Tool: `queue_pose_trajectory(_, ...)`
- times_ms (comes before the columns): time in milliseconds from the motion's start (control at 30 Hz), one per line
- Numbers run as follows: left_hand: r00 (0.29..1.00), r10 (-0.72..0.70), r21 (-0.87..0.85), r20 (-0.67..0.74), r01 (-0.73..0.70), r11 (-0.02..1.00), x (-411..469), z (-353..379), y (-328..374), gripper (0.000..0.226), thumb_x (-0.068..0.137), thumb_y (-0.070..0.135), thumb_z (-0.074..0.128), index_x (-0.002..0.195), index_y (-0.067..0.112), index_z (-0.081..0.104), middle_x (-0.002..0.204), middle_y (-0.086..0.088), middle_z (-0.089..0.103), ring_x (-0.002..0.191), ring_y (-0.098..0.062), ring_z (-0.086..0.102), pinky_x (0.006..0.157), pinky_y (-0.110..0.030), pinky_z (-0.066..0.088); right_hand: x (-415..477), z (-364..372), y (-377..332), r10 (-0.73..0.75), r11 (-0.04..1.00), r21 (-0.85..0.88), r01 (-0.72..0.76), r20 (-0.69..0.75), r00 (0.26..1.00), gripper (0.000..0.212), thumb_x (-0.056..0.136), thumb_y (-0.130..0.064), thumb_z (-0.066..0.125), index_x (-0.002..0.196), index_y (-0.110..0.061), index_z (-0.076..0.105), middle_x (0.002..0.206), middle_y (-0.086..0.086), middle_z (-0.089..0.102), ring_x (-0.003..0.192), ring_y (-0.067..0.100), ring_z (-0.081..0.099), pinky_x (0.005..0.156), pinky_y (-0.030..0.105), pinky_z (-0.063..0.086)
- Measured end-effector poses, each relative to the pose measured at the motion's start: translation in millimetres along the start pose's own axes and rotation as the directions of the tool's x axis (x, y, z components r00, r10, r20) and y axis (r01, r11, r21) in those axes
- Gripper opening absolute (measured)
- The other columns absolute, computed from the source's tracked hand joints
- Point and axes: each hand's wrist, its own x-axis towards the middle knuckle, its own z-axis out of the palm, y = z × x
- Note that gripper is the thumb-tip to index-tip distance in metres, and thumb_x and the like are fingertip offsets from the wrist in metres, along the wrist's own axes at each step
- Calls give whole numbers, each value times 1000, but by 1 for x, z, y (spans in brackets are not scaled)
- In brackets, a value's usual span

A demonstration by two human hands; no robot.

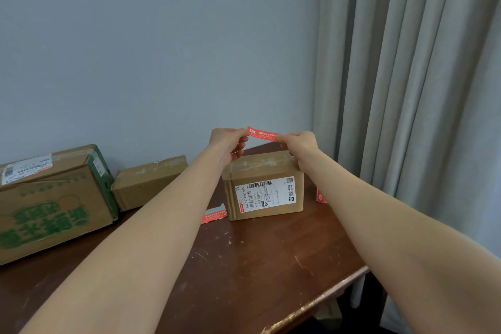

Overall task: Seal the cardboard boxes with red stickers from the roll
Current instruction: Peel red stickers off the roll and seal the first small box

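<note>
A red sticker (pixel 262 134) with white print is stretched flat in the air between my two hands. My left hand (pixel 229 142) pinches its left end and my right hand (pixel 299 146) pinches its right end. Both hands hover just above a small cardboard box (pixel 264 194) that stands on the brown table (pixel 244 266), a white shipping label on its near face and clear tape across its top. A bit of the red sticker roll (pixel 320 196) shows right of the box, mostly hidden behind my right forearm.
A sticker backing strip (pixel 214 215) lies on the table left of the small box. A second small box (pixel 149 182) and a large box with green print (pixel 51 203) stand at the left against the wall. Grey curtains (pixel 406 89) hang at the right, beyond the table's edge.
</note>
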Motion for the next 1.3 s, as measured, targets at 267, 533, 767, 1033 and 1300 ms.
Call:
queue_pose_trajectory(267, 997, 33, 127, -76, -23, 992, 12, -5, -15, 12, 81, 10, 73, 74, 8, 64, 73, -6, 64, 56, -12, 52, 55, -23, 46, 3, -3, -2, -30, 999, -44, 31, 27, 999, 21, 85, -20, 70, 68, -13, 61, 66, -2, 57, 55, 9, 46, 47, 21, 32)
queue_pose_trajectory(533, 978, 152, 470, -145, -67, 880, 18, 0, -26, 16, 91, 18, 58, 100, 6, 62, 102, -8, 63, 95, -25, 58, 80, -31, 48, 5, 4, 6, -23, 998, -58, 19, -57, 998, 20, 82, -21, 67, 67, -14, 57, 70, 4, 52, 61, 16, 42, 60, 26, 37)
queue_pose_trajectory(767, 985, 138, 422, -102, -82, 903, 23, 6, -38, 23, 94, 3, 44, 104, 5, 66, 125, -16, 60, 104, -27, 57, 83, -29, 45, 11, -2, 14, 9, 1000, -12, -9, -52, 999, 23, 82, -17, 69, 63, -13, 56, 75, 6, 55, 63, 16, 44, 55, 27, 37)
queue_pose_trajectory(1033, 943, 314, 379, -108, -253, 890, 17, 2, -22, 35, 91, 36, 60, 110, 8, 68, 119, -5, 65, 112, -23, 58, 84, -29, 41, 17, -7, 12, -82, 992, -100, 78, -38, 996, 22, 85, -24, 70, 68, -13, 63, 71, 1, 58, 63, 11, 49, 57, 23, 41)
queue_pose_trajectory(1300, 960, 277, 357, -38, -245, 901, 12, 4, -17, 27, 87, 41, 65, 93, 14, 68, 113, -5, 67, 100, -21, 59, 83, -31, 48, 14, -2, 9, -141, 981, -138, 134, -44, 989, 19, 86, -24, 69, 83, -5, 71, 73, 3, 61, 72, 15, 55, 68, 29, 47)
